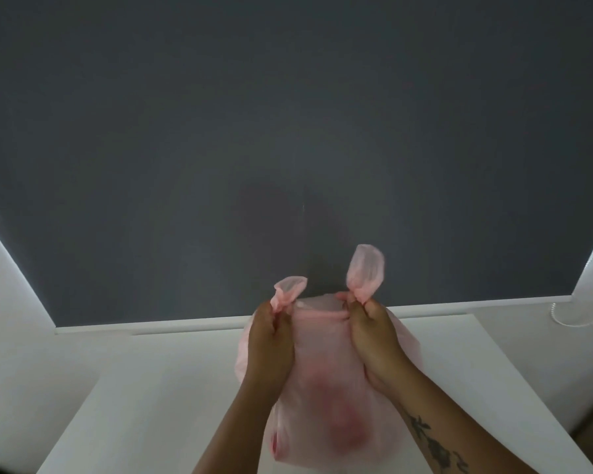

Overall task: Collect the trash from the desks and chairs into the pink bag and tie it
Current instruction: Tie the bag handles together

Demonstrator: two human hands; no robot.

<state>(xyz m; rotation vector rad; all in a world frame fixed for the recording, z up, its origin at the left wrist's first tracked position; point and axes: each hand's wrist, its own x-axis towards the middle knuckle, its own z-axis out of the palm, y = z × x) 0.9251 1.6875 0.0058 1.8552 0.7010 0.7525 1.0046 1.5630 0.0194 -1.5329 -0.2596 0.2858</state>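
Forearms come in from the bottom edge, and the right one has a dark tattoo (435,446) on it. Both hands are on the pink bag (322,398), which sits on the white desk (144,388) directly below and between the fingers.

The left hand (271,340) has its fingers curled tight and pinches the bag by its left handle (290,285), so a short bunched loop of plastic pokes out just above the knuckles. The right hand (374,336) does the same thing with the right handle (365,268), thumb and fingers closed round the gathered neck. That loop stands taller and puffier above the fingertips.

The two handles are apart, not knotted yet, and the bag's top edge is pulled fairly taut between the two grips.

The bag itself is thin, pale pink and kinda see-through. Below the fingers, toward the camera, it bulges out and a darker reddish blur shows through the plastic, can't tell what it is.

Past the fingers there's a big dark grey blind (288,131) with a white bottom rail. A white cord (562,319) loops way off to the right of the right fingers.
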